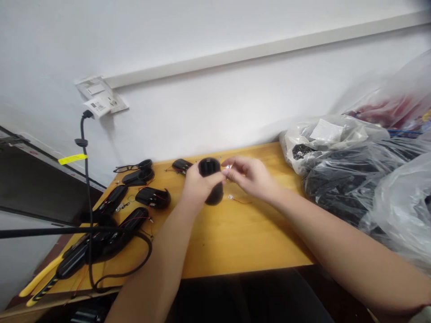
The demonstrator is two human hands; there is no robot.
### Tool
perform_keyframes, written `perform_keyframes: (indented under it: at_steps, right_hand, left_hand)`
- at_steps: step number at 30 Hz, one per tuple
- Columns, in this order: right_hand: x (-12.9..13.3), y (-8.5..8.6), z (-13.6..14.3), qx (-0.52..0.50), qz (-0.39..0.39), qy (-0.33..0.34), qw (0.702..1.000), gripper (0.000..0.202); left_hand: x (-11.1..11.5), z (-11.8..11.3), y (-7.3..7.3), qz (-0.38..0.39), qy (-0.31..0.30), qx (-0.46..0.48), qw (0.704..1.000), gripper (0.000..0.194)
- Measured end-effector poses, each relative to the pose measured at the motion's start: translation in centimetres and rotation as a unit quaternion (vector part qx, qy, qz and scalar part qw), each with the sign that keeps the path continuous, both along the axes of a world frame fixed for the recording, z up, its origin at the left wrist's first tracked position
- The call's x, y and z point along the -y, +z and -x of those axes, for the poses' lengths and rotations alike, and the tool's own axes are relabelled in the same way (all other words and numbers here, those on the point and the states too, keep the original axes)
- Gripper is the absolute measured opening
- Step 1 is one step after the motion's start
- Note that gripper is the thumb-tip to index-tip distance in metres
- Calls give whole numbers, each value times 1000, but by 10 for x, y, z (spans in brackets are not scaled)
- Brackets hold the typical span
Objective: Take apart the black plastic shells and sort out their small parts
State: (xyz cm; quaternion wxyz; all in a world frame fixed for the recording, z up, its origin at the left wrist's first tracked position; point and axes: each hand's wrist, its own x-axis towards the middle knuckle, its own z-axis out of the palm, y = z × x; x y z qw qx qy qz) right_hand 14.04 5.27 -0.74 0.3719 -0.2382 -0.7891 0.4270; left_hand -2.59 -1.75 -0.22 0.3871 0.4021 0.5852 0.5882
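Note:
My left hand (198,185) is closed around a rounded black plastic housing (214,196), whose hollow open end tilts up toward me. At its right side, the fingers of my right hand (251,177) are pinched together on a tiny shiny metal part (229,167), too small to name. On the wood just below lies another small metal piece with a thin red wire (230,197). Behind my left hand rests a similar black housing (182,165), and one more black housing (153,197) with a red wire lies to the left.
Several black shells and wired parts crowd the left of the wooden table (235,242). A black power cable (88,179) hangs from a wall plug (97,105) and loops over them. Clear plastic bags (346,179) of black parts fill the right side. The wall stands close behind.

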Motion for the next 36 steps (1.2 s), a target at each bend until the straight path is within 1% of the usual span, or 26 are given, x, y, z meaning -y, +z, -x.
perform_keyframes:
  at_steps: [2,5,8,11,14,17,19,22,24,28,32,36]
  right_hand:
    - [-1,4,-3,26,-28,24,999,25]
    - [-3,7,-7,43,-56,39,997,23]
    - [-4,5,-8,35,-61,43,997,29]
    - [-6,2,-9,19,-51,36,998,28]
    - [-9,0,-8,-7,-23,14,1000,24]
    - [-12,-1,-7,-34,-2,2,999,22]
    - [-12,-1,-6,-37,2,0,999,22]
    - [-11,0,-4,-34,14,3,999,23]
    - [-10,1,-3,-35,32,7,999,24]
    - [-9,3,-3,-6,55,3,998,23]
    - [-10,4,-5,44,48,-3,998,24]
    - [-12,1,-4,24,51,28,998,26]
  left_hand:
    - [-1,3,-2,-3,5,-21,1000,31]
    - [-1,5,-3,-15,2,-49,999,29]
    - [0,4,-1,-43,5,-80,996,27]
    - [3,1,4,-58,14,-88,994,29]
    - [5,-2,6,-53,6,-57,997,32]
    - [5,-1,4,-45,-12,-22,999,37]
    - [3,1,1,-45,-16,-38,998,41]
    - [-1,4,-4,-54,-3,-92,994,40]
    - [-2,5,-6,-58,5,-108,992,39]
    - [-4,3,-7,-52,15,-107,993,36]
    - [-5,3,-8,-40,20,-108,993,37]
    - [-4,3,-7,-21,5,-80,997,40]
